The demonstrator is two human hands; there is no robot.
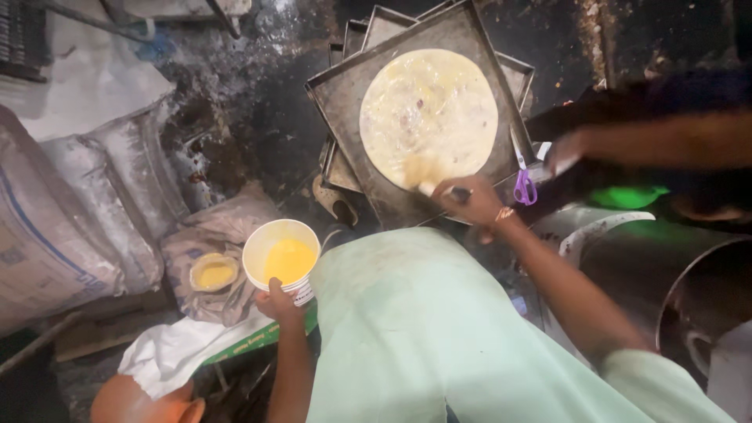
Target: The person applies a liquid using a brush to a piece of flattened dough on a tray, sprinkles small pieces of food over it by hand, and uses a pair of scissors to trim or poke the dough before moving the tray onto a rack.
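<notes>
Left hand [278,301] grips a white tub of yellow liquid [282,257] from below, tub upright, mouth up. Right hand [468,200] clenches a brush [439,188], handle lying across, bristle end pointing left onto the round flatbread [428,113] on the dark square tray [345,94].

I see the flatbread [428,113] lying on the top tray [348,98] of a stack. My right hand [471,200] sits at its near edge, with scissors [523,185] just right of it. My left hand [280,301] holds the tub [280,254] well left, with sacks [70,211] further left.
</notes>
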